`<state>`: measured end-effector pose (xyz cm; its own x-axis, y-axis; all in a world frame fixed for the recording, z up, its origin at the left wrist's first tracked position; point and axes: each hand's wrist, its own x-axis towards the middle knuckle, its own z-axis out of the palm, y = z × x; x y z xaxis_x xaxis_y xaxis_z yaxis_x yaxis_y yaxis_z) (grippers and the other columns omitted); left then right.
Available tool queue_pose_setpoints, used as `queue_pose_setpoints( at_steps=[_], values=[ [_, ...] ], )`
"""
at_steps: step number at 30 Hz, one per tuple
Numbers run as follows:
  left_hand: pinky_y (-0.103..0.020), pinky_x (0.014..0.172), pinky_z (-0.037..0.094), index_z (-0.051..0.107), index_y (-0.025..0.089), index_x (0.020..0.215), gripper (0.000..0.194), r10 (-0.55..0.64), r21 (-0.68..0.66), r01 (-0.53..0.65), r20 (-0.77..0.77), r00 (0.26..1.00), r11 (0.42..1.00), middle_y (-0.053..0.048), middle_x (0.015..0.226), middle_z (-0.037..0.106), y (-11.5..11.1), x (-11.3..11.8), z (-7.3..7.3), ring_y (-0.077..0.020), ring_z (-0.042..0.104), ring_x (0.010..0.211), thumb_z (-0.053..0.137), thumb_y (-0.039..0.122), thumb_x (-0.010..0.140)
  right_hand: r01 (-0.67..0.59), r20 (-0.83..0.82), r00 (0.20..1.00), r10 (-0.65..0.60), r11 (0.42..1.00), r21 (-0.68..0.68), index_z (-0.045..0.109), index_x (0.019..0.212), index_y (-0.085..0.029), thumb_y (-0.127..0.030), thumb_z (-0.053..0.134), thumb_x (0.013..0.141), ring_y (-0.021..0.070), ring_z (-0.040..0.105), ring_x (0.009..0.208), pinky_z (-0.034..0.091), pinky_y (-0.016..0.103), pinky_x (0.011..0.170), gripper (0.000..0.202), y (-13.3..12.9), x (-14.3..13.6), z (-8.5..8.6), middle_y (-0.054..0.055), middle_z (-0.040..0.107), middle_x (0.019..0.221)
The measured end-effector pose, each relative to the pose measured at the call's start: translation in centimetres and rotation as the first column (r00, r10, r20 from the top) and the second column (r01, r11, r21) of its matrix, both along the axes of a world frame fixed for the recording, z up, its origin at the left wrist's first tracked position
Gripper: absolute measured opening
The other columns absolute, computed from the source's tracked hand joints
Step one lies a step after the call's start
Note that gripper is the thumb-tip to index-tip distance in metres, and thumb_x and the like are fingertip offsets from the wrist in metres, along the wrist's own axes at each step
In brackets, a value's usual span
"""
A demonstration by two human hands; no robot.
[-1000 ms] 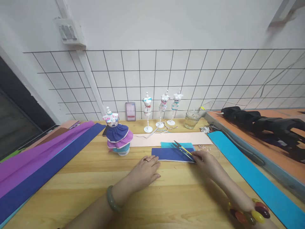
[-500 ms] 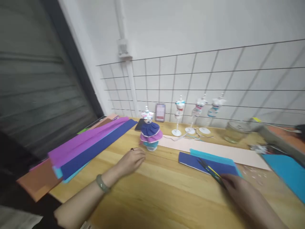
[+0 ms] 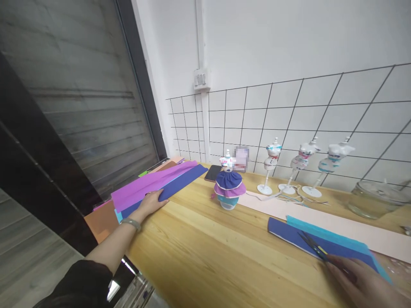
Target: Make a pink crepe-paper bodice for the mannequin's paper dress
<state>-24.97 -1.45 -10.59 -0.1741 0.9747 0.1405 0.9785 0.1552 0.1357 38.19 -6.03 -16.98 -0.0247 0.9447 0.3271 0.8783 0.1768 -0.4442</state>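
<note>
My left hand (image 3: 151, 202) reaches far left and rests on the stack of long paper strips, touching the dark blue strip (image 3: 173, 187) beside the purple one (image 3: 150, 184). My right hand (image 3: 362, 282) sits at the lower right, fingers on the handle of small black-and-yellow snips (image 3: 313, 245). The snips lie over a short dark blue paper piece (image 3: 289, 235) with a turquoise piece (image 3: 324, 238) behind it. A small mannequin in a blue and purple paper dress (image 3: 228, 187) stands between the two hands.
A long pale pink strip (image 3: 321, 218) runs along the wooden table (image 3: 208, 248). Three small white mannequins (image 3: 302, 164) stand by the wire grid wall. A phone (image 3: 213, 172) lies near the strips, and a glass jar (image 3: 374, 199) stands at right. The table's left edge drops off beside a dark shutter.
The view has swung left. My left hand moved from the table's middle out to the strip stack. My right hand stayed on the snips over the blue piece.
</note>
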Motion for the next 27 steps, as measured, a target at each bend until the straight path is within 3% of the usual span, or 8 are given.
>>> queue_pose_setpoints(
  at_steps=[6,11,16,23,27],
  values=[
    [-0.044,0.087,0.051,0.054,0.017,0.120,0.034,-0.032,-0.081,0.032,0.002,0.999,0.996,-0.010,0.122,0.057,0.4,0.2,0.3,-0.0220,0.059,0.103,0.055,0.034,0.090,-0.005,0.019,1.000,0.009,0.984,-0.178,0.072,0.099,-0.028,-0.051,0.044,0.087,0.0311,0.063,0.104,0.050,0.045,0.090,0.039,-0.7,-1.0,0.8,0.007,0.071,0.110],
    [-0.043,0.098,0.044,0.053,0.019,0.127,0.039,-0.033,-0.095,0.041,0.088,0.996,0.995,-0.012,0.126,0.059,0.8,-0.3,1.8,-0.0263,0.057,0.112,0.053,0.027,0.089,-0.029,0.000,1.000,0.030,0.983,-0.179,0.072,0.097,-0.028,-0.052,0.042,0.087,0.0318,0.063,0.101,0.049,0.047,0.090,0.040,-0.8,-1.2,1.0,0.010,0.070,0.109],
    [-0.039,0.092,0.048,0.063,0.021,0.110,0.028,-0.039,-0.104,0.065,0.235,0.971,0.992,-0.008,0.117,0.063,1.2,-1.0,3.3,-0.0240,0.061,0.104,0.045,0.034,0.093,-0.023,-0.011,1.000,0.022,0.985,-0.172,0.073,0.094,-0.028,-0.050,0.045,0.087,0.0311,0.064,0.097,0.051,0.045,0.086,0.036,-1.0,-1.4,1.4,0.010,0.071,0.106],
    [-0.043,0.085,0.052,0.054,0.016,0.119,0.034,0.090,-0.013,-0.091,0.316,0.944,0.996,-0.010,0.120,0.057,1.8,-2.6,4.5,-0.0217,0.060,0.101,0.055,0.033,0.090,-0.040,0.017,0.999,0.043,0.989,-0.144,0.073,0.097,-0.023,-0.049,0.047,0.085,0.0300,0.066,0.095,0.053,0.043,0.082,0.038,-1.0,-1.4,1.4,0.008,0.072,0.104],
    [-0.043,0.085,0.052,0.055,0.016,0.119,0.034,0.126,0.033,-0.141,0.280,0.952,0.989,-0.009,0.120,0.058,1.0,-4.0,6.4,-0.0224,0.060,0.101,0.055,0.034,0.090,-0.055,0.031,0.998,0.059,0.991,-0.124,0.074,0.096,-0.024,-0.048,0.046,0.087,0.0289,0.067,0.095,0.054,0.041,0.082,0.037,-1.0,-1.4,1.2,0.007,0.073,0.104]
  ],
)
